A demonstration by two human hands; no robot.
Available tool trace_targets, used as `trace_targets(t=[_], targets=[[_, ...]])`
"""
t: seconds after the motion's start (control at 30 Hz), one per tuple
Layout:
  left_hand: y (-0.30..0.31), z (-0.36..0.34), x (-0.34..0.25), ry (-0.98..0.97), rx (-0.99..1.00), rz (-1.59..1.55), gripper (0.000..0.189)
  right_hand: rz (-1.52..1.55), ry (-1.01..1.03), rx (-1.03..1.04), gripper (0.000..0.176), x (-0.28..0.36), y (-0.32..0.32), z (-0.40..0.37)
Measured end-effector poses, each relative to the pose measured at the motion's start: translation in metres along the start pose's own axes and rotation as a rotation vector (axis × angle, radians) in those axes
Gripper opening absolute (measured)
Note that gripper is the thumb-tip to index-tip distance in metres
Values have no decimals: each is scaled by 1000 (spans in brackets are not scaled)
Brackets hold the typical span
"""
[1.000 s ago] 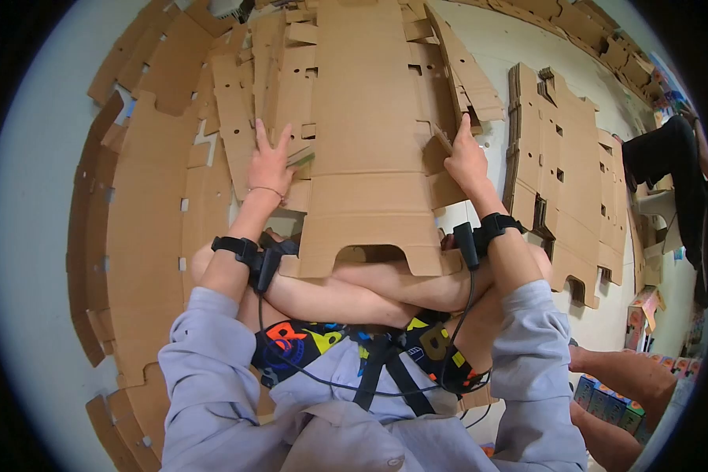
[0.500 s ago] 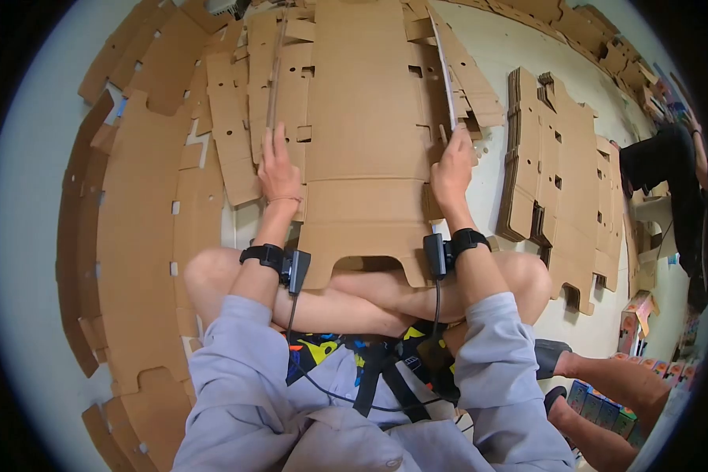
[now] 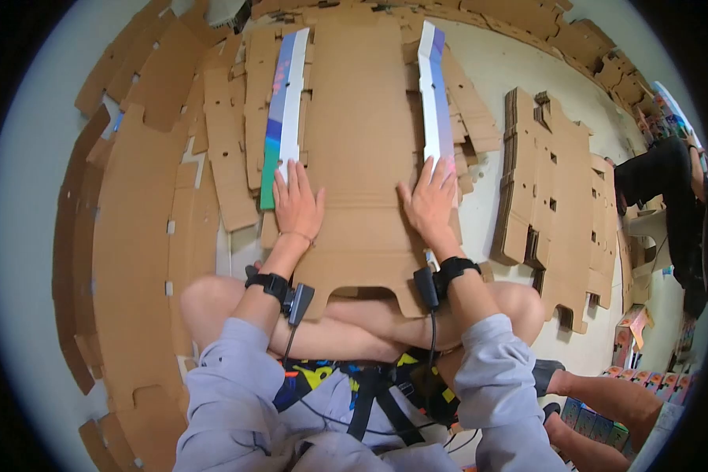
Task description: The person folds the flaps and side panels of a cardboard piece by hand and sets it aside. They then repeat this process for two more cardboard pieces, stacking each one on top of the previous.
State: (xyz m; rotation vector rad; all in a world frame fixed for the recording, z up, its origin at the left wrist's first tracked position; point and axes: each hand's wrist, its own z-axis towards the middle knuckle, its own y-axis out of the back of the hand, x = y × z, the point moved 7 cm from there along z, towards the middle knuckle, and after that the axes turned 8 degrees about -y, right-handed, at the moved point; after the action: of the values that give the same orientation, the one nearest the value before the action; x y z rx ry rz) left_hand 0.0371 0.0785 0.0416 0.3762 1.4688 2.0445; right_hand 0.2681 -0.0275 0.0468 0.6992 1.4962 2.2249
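Note:
A long brown cardboard sheet [image 3: 355,134] lies in front of me, its near end with a curved cutout resting over my crossed legs. Its left side flap [image 3: 289,102] is folded inward, showing a white edge and a blue, purple and green printed face. The right side flap [image 3: 430,94] is folded in too, with white and lilac print. My left hand [image 3: 297,206] lies flat on the near end of the left flap, fingers stretched out. On the right flap's near end, my right hand [image 3: 430,206] presses with spread fingers.
Flat cardboard pieces [image 3: 138,259] lie along my left. A stack of cut cardboard [image 3: 554,197] is on the floor to the right. Beyond it are another person's dark-clothed leg [image 3: 661,177] and, nearer, a person's bare legs [image 3: 606,393] beside printed boxes [image 3: 594,421].
Both side flaps have turned from upright to folded inward, so their printed faces now show. My hands went from gripping the flap edges to lying flat on them, nearer the middle.

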Motion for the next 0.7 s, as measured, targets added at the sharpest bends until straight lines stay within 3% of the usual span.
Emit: trace_targets(t=[0.07,0.17,0.2,0.3,0.33,0.37,0.43,0.47,0.57,0.6,0.7], targets=[[-8,-3,-1,-19,64,34,74,-50,-4,34,84,-2,-15,-3],[-2,-1,-1,-45,9,67,65,-31,-33,106,86,-3,-15,-1],[2,5,5,-31,26,-19,60,-95,29,-50,75,-3,-7,1],[11,26,43,17,103,-225,47,136,53,41,54,-18,13,27],[11,35,58,35,134,-261,43,112,37,34,36,-17,26,36],[10,41,67,53,166,-299,39,133,38,26,34,-21,26,44],[2,47,69,-20,16,-345,40,178,36,4,31,-26,28,60],[-3,51,72,-62,-63,-365,41,184,-57,115,34,-29,20,62],[-2,39,55,-84,-221,-136,43,182,63,-192,45,-15,7,36],[-5,38,53,-102,-170,-109,45,136,-7,-48,58,-16,-9,32],[3,36,42,-140,-162,27,52,47,-22,-75,60,-12,-13,31]])
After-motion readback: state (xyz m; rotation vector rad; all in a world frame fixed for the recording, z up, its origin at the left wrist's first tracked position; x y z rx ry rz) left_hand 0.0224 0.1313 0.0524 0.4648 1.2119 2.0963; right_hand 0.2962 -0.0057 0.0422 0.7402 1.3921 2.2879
